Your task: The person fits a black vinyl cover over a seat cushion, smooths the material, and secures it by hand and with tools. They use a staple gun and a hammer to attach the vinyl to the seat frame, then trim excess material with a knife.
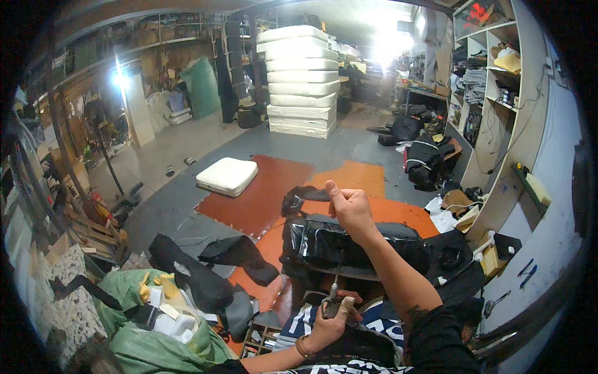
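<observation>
Low in front of me, my left hand (pixel 333 319) is wrapped around a dark-handled tool (pixel 332 304) with a thin metal shaft. The shaft points up at the near side of a bulky black padded piece (pixel 327 243) with a shiny cover; whether its tip enters the cover is too small to tell. Over that piece my right hand (pixel 352 212) is raised and closed, thumb uppermost. Anything pinched in its fingers is too fine to make out. Dark blue cloth with white lettering (pixel 302 321) lies beneath my left hand.
Orange and red-brown sheets (pixel 261 187) cover part of the grey floor, with a white cushion (pixel 228 176) beside them. Farther back rises a stack of white cushions (pixel 303 81). Black scraps (pixel 240 255) and a green sack (pixel 165 346) lie left; shelves (pixel 498 93) stand right.
</observation>
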{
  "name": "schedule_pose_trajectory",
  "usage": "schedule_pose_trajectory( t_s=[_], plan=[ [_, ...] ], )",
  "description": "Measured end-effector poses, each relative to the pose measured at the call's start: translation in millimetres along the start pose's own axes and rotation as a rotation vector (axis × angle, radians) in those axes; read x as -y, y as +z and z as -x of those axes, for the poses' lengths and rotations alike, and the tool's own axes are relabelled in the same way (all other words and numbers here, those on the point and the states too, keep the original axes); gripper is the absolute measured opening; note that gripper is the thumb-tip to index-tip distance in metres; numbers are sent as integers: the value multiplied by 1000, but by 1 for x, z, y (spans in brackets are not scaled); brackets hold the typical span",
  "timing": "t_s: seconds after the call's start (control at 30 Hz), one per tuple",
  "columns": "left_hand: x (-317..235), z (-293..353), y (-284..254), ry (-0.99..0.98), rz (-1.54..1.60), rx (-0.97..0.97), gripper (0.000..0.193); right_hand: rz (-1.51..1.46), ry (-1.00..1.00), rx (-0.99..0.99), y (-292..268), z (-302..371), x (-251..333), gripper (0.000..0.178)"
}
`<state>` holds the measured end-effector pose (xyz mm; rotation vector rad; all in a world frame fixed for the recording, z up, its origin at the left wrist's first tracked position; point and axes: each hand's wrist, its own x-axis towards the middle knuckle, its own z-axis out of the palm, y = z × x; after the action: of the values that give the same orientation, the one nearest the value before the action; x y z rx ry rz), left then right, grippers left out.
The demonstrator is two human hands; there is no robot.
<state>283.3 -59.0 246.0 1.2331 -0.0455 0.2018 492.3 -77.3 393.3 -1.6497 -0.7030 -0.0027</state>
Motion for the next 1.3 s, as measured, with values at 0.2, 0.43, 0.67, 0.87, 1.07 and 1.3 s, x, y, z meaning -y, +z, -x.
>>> schedule_pose_trajectory(
  t_s=[0.2, 0.43, 0.67, 0.87, 1.07, 1.3],
  plan=[
    [-7, -1, 4, -11, -45, -10, 33, -7, -22, -41, 7, -4, -11, 58],
    [2, -2, 2, 8, 21, -15, 32, 282, -50, -17, 10, 0, -3, 56],
    [8, -3, 2, 8, 65, -22, 29, 272, -91, -79, 19, 7, 5, 60],
    [9, -4, -1, 16, -23, -22, 31, 330, -8, 55, 11, 0, -3, 56],
    [3, -4, 3, 12, 5, -26, 30, 301, -188, -104, 11, 0, -24, 49],
    [8, -3, 2, 39, 53, -46, 28, 1367, -401, 52, -27, -12, -19, 26]
  ],
)
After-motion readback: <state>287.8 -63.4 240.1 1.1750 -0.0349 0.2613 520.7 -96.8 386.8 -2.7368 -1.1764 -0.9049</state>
